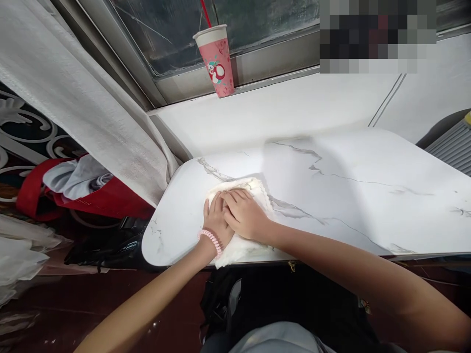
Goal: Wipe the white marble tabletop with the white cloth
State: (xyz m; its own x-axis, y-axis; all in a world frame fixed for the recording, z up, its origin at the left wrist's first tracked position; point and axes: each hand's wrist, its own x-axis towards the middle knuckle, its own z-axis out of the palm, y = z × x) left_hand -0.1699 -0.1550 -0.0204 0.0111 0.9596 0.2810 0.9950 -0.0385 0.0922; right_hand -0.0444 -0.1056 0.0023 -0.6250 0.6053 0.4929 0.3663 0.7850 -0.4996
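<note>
Roughly lengthwise forward, white cloth (243, 247), 2 hands (247, 215) atop

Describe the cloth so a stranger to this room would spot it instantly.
Start with the white, grey-veined tabletop below the window. At its near edge, left of centre, look beneath the left hand and right hand. The cloth is the creamy, rumpled fabric there, unlike the smooth, flat surface around it.

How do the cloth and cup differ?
Colour: the cloth is plain off-white; the cup is mostly pink, with a printed figure.
Pose: the cloth lies spread on the table; the cup stands by the window.
Contact: left hand and right hand rest on the cloth; neither touches the cup.
</note>
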